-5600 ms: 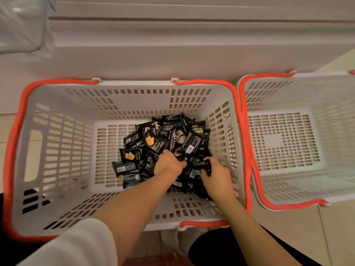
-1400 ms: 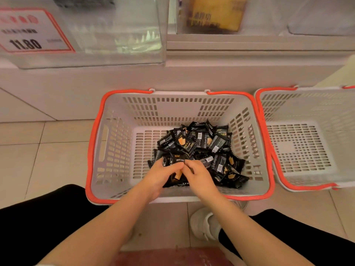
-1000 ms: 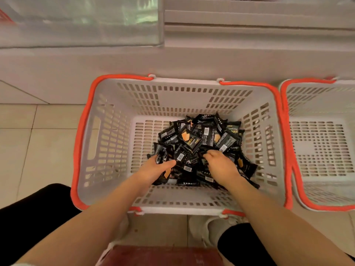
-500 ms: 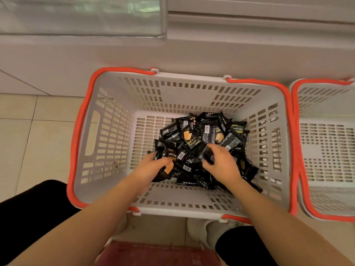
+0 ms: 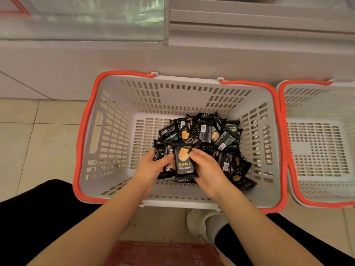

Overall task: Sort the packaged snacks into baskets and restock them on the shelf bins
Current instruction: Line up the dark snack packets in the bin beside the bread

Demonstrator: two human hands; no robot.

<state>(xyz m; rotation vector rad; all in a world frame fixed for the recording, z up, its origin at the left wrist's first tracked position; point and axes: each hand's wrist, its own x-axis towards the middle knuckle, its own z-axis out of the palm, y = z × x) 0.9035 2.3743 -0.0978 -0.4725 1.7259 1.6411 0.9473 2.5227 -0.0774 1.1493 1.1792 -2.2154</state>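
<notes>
Grey basket, orange rim, on tiled floor. Black snack packets heaped at right of basket. Left hand and right hand grip packet stack. Second basket touching at right.

Both forearms are bare up to the frame edge, with no sleeve in view. The left hand and the right hand wear no gloves. The black trousers cover both legs, and one white shoe shows.
</notes>
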